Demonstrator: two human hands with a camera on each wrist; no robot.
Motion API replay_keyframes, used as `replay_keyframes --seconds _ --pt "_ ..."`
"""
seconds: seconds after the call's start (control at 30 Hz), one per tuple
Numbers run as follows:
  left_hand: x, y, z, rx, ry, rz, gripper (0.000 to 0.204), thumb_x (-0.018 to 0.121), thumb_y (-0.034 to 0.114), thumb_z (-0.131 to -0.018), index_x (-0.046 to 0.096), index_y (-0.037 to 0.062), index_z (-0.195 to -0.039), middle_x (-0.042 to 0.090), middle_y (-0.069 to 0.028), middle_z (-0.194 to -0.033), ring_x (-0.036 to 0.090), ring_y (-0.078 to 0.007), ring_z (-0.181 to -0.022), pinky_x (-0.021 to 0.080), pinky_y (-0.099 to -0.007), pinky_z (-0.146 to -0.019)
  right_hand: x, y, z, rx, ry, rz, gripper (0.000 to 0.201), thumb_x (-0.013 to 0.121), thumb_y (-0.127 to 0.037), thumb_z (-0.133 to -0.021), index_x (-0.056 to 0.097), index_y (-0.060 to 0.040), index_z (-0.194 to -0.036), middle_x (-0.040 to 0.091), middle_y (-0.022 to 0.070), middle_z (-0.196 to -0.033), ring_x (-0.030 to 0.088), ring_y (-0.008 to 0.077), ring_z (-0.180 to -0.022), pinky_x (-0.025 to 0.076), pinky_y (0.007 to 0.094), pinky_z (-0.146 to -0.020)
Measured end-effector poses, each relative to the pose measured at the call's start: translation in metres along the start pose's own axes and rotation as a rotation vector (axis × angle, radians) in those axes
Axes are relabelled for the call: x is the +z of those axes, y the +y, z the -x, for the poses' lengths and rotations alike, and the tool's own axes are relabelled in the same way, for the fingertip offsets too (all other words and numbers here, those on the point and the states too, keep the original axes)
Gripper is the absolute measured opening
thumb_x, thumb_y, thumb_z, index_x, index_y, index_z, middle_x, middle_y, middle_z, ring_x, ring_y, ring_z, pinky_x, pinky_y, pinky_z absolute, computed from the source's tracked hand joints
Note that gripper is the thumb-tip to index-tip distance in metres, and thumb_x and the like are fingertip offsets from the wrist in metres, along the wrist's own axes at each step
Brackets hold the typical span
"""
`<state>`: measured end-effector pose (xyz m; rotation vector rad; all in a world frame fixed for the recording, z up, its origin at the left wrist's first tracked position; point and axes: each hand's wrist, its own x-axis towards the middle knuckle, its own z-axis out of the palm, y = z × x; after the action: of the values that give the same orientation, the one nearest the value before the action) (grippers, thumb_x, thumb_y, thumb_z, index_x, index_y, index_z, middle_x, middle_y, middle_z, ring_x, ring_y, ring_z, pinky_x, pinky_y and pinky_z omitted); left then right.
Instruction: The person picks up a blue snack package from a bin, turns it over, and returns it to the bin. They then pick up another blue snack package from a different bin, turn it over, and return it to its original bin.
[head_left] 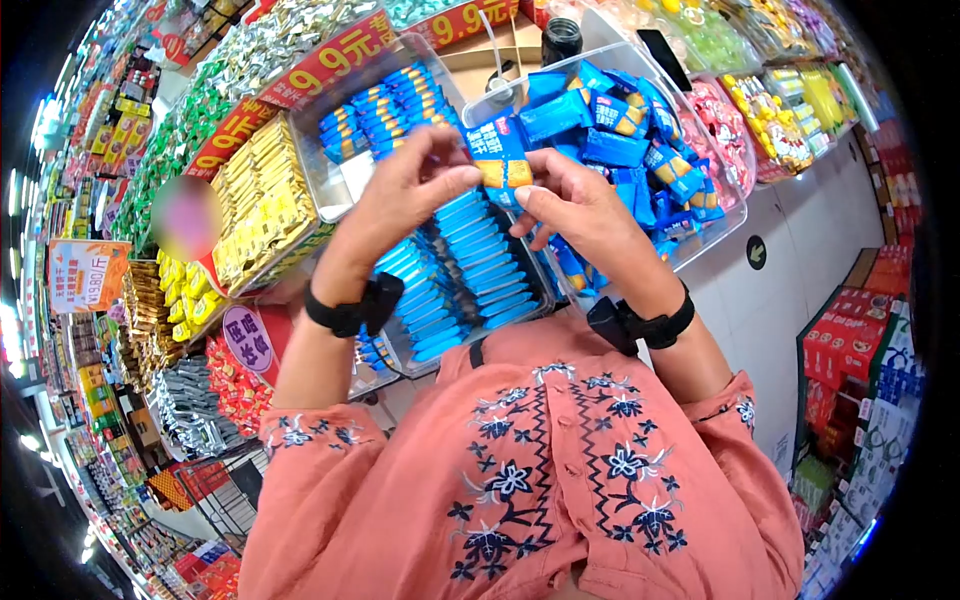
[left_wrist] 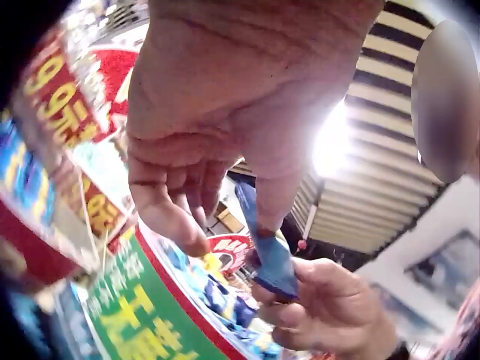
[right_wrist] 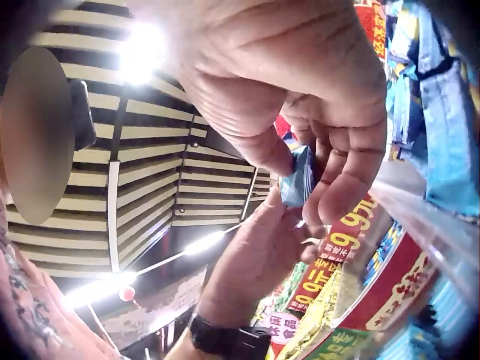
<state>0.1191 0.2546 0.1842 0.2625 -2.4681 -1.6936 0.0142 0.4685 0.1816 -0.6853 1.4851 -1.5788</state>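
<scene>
A small blue packet with a yellow biscuit picture (head_left: 503,165) is held up in front of the chest. The right hand (head_left: 585,205) pinches its right side between thumb and fingers. At its left edge is the thumb of the left hand (head_left: 415,185), whose other fingers are loosely bent. In the left wrist view, that hand (left_wrist: 232,90) has its thumb against the packet (left_wrist: 276,262) and its index finger apart from it. The right wrist view shows the packet (right_wrist: 298,178) between the right hand's (right_wrist: 292,75) thumb and fingers.
A clear bin of loose blue packets (head_left: 615,145) lies to the right. Below the hands are rows of blue packets (head_left: 480,260); yellow packets (head_left: 262,190) stand at the left. A dark jar (head_left: 561,42) and a phone (head_left: 664,59) are at the back.
</scene>
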Motion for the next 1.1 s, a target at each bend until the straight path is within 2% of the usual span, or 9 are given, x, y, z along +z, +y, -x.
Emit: replay_keyframes --seconds 0.03,0.13,0.17,0.3,0.43,0.53,0.83,0.93,1.1 --pt "-0.009 0.011 0.000 0.135 0.058 -0.207 0.052 0.075 0.023 -0.089 0.055 0.0092 -0.135 0.059 -0.0049 -0.117 0.059 -0.0124 -0.096 0.050 -0.0253 -0.074 0.002 -0.005 0.003 -0.008 0.046 0.073 0.027 0.060 -0.016 -0.095 0.060 -0.0015 -0.118 0.067 0.0061 -0.098 0.065 0.0111 -0.077 0.053 0.0278 -0.063" --pt "-0.022 0.056 -0.003 0.597 -0.010 -0.692 0.057 0.079 0.018 -0.081 0.060 0.0112 -0.134 0.059 -0.0092 -0.123 0.059 -0.0251 -0.106 0.049 -0.0357 -0.089 0.003 -0.005 0.002 -0.158 0.063 0.396 0.024 0.063 -0.015 -0.091 0.064 0.0005 -0.109 0.065 0.0083 -0.088 0.065 0.0120 -0.076 0.051 0.0311 -0.063" --pt "-0.021 0.061 -0.007 0.704 -0.064 -0.798 0.050 0.078 0.019 -0.079 0.064 0.0110 -0.127 0.062 -0.0105 -0.121 0.060 -0.0308 -0.104 0.048 -0.0400 -0.089 0.008 -0.009 0.002 -0.203 0.092 0.451 0.025 0.063 -0.014 -0.086 0.064 0.0019 -0.105 0.064 0.0140 -0.084 0.066 0.0205 -0.075 0.051 0.0365 -0.067" --pt "-0.021 0.059 -0.011 0.558 -0.405 -0.899 0.036 0.077 0.021 -0.079 0.066 0.0087 -0.111 0.065 -0.0089 -0.099 0.060 -0.0309 -0.098 0.048 -0.0424 -0.084 0.015 -0.001 0.000 -0.360 0.078 0.657 0.025 0.064 -0.015 -0.085 0.064 0.0016 -0.104 0.065 0.0215 -0.094 0.064 0.0390 -0.084 0.051 0.0426 -0.073" --pt "-0.021 0.040 -0.003 0.385 -0.558 -0.855 0.030 0.076 0.021 -0.081 0.065 0.0069 -0.106 0.064 -0.0111 -0.097 0.062 -0.0330 -0.093 0.049 -0.0429 -0.079 0.015 0.006 0.002 -0.343 0.039 0.691 0.024 0.067 -0.017 -0.086 0.064 0.0016 -0.101 0.063 0.0211 -0.092 0.063 0.0389 -0.084 0.050 0.0443 -0.074" --pt "-0.027 0.033 -0.004 0.386 -0.534 -0.693 0.030 0.075 0.021 -0.083 0.064 0.0062 -0.107 0.063 -0.0117 -0.095 0.062 -0.0335 -0.091 0.050 -0.0425 -0.077 0.015 0.008 0.000 -0.337 0.033 0.649 0.023 0.068 -0.017 -0.086 0.064 0.0015 -0.099 0.062 0.0208 -0.090 0.062 0.0389 -0.081 0.049 0.0442 -0.072" --pt "-0.045 0.031 -0.006 0.403 -0.464 -0.696 0.028 0.073 0.022 -0.086 0.063 0.0063 -0.107 0.062 -0.0115 -0.095 0.061 -0.0330 -0.091 0.049 -0.0414 -0.078 0.011 0.008 -0.009 -0.292 0.017 0.775 0.016 0.065 -0.014 -0.088 0.060 0.0015 -0.087 0.061 0.0205 -0.086 0.061 0.0389 -0.079 0.047 0.0457 -0.068" --pt "-0.041 0.028 -0.006 0.392 -0.437 -0.714 0.028 0.073 0.022 -0.086 0.064 0.0067 -0.107 0.062 -0.0112 -0.093 0.061 -0.0328 -0.090 0.049 -0.0407 -0.077 0.013 0.008 -0.010 -0.220 0.056 0.783 0.016 0.065 -0.014 -0.089 0.059 0.0013 -0.090 0.062 0.0209 -0.088 0.061 0.0394 -0.079 0.048 0.0450 -0.069" --pt "-0.070 0.002 -0.030 0.424 -0.298 -0.699 0.029 0.074 0.027 -0.087 0.064 0.0036 -0.099 0.063 -0.0131 -0.089 0.062 -0.0333 -0.084 0.050 -0.0417 -0.072 0.014 0.004 -0.005 -0.181 0.144 0.515 0.025 0.066 -0.017 -0.091 0.061 0.0014 -0.108 0.064 0.0146 -0.087 0.061 0.0272 -0.074 0.049 0.0376 -0.068"
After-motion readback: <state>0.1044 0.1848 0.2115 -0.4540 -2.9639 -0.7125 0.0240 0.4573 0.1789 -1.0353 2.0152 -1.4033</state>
